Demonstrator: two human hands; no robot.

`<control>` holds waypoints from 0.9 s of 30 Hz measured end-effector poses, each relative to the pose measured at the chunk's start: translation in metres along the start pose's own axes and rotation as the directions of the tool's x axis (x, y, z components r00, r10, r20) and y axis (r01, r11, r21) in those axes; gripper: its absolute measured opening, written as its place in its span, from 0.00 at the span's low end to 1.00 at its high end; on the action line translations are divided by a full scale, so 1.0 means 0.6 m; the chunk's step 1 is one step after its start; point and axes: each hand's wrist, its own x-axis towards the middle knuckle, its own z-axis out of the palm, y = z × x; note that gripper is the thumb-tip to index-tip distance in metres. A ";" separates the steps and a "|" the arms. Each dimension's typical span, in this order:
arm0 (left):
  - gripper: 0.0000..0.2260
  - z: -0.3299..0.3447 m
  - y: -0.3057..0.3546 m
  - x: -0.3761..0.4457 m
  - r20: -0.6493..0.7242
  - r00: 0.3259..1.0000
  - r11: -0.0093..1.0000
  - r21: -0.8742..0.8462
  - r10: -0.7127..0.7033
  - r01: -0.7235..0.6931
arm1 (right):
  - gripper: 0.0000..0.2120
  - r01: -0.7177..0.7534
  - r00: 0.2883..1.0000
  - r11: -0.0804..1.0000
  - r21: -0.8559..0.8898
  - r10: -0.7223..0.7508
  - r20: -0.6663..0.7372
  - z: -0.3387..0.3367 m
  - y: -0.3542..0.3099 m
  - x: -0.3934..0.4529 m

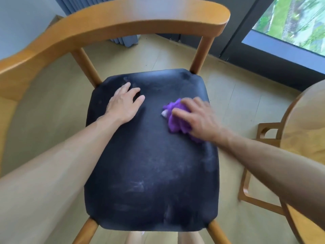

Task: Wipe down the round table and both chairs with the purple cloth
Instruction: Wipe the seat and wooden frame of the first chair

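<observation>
Our R hand [197,117] gripping bunched purple cloth [177,120] on black chair seat [149,164], L hand [125,103] flat w/ fingers relaxed on seat, round desk [306,124] at right

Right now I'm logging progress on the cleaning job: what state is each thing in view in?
purple cloth: bunched, pressed on the seat under the right hand.
right hand: fingers curled over the cloth.
left hand: flat on the seat, holding nothing.
chair seat: dark, pale smears showing.
round table: only its edge in view, at right.
</observation>
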 end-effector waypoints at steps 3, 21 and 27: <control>0.22 -0.002 0.000 -0.005 0.011 1.000 1.000 -0.015 -0.003 0.003 | 0.28 -0.292 0.955 0.956 0.002 0.292 -0.048 0.004 -0.001 0.024; 0.32 -0.013 0.110 -0.047 0.393 0.910 0.326 -0.884 0.133 0.334 | 0.21 -0.250 0.775 -0.781 0.573 0.193 0.601 -0.051 -0.037 0.034; 0.24 -0.019 0.117 -0.039 0.401 0.910 0.340 -0.875 0.107 0.345 | 0.26 -0.197 0.811 -0.869 0.454 0.116 0.573 -0.043 -0.022 0.024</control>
